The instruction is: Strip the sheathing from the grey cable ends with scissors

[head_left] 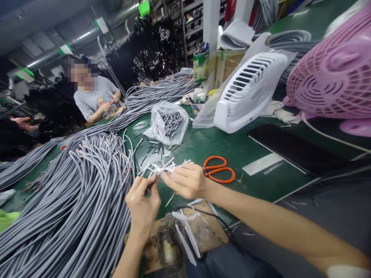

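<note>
Green surface (pixel 232 148): grey cables (pixel 72 200) at nine o'clock, orange scissors (pixel 218 170) at three. My right hand (pixel 187 180) fingers hold white wire ends (pixel 162 168); left hand (pixel 143 202) fingers pinched narrow, contents unclear.

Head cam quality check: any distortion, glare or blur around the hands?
Head view: wide-angle bending at the edges, pink fan and grey cables stretched; glare on the plastic bag; left hand and right hand, pinching the white wire ends, fairly sharp; lighting even, soft shadows on the green table.

Even, bright overhead light, soft shadows, wide-angle bending at the edges, dim background.
</note>
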Demonstrator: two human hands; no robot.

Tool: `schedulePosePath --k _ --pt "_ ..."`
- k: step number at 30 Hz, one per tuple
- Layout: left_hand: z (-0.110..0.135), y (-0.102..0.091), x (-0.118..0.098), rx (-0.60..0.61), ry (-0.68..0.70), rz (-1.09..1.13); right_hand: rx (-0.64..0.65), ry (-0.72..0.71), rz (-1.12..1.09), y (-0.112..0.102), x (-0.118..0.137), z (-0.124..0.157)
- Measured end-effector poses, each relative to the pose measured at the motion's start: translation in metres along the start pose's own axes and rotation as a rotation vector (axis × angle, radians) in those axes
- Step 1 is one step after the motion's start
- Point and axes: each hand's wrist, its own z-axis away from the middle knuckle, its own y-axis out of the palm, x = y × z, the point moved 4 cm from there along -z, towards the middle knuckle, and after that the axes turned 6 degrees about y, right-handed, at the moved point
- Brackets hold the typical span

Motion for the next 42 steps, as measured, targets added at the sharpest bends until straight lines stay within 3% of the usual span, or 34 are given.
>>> schedulePosePath --k 2,9,14,18,21,23,27,31,34,38,42 --pt "0.000 -0.001 0.001 -0.012 -0.029 0.010 0.017 0.046 -0.023 0.001 0.002 0.000" --pt "0.001 0.002 0.014 -0.007 -0.324 0.226 0.057 0.737 -0.400 0.008 -0.018 0.002" --pt "0.002 0.008 0.022 -0.015 -0.525 0.461 0.159 1.009 -0.710 0.017 -0.025 0.002" --pt "0.004 0.017 0.027 -0.024 -0.739 0.720 0.354 1.059 -0.991 0.032 -0.016 0.005" --pt "0.006 0.022 0.027 0.004 -0.859 0.889 0.428 1.122 -1.021 0.039 -0.016 0.011" --pt "0.006 0.022 0.025 0.014 -0.891 0.962 0.365 1.199 -0.928 0.038 -0.024 0.013" --pt "0.006 0.021 0.023 0.062 -0.870 0.988 0.097 1.281 -0.800 0.025 -0.038 0.011" --pt "0.010 0.025 0.023 0.119 -0.784 0.918 0.231 1.071 -0.952 0.022 -0.024 -0.001" --pt "0.013 0.030 0.023 0.181 -0.768 0.883 0.172 0.958 -0.797 0.015 -0.025 -0.004" --pt "0.012 0.032 0.019 0.207 -0.813 0.931 0.021 1.065 -0.649 0.007 -0.041 -0.001" --pt "0.007 0.030 0.015 0.158 -0.882 0.978 0.105 1.128 -0.875 0.014 -0.039 0.001"
